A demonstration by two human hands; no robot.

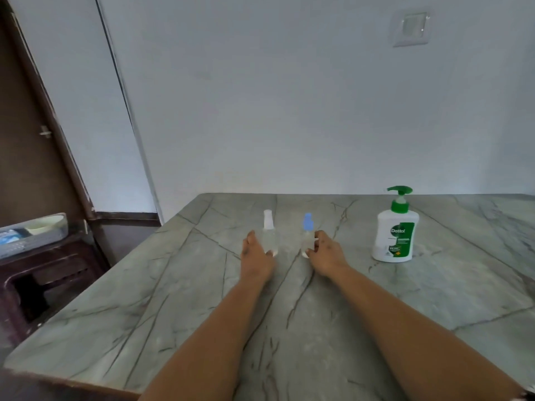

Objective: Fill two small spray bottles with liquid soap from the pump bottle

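Your left hand (256, 256) has its fingers curled around the lower body of the white-capped spray bottle (269, 234), and your right hand (327, 254) pinches the base of the blue-capped spray bottle (307, 237) between thumb and fingertips; both bottles stand upright, side by side on the table (144, 299), near its far middle. Both caps are on, so you look to be at the very start, just setting the bottles in place. Next you will likely need to twist one sprayer off while steadying its slim body. The bottles are clear, narrow plastic cylinders, light and easy to tip. The pump bottle (395, 235), a squat white one with a green pump head, stands well apart to your right, untouched. The tabletop is smooth, grey-green veined stone.
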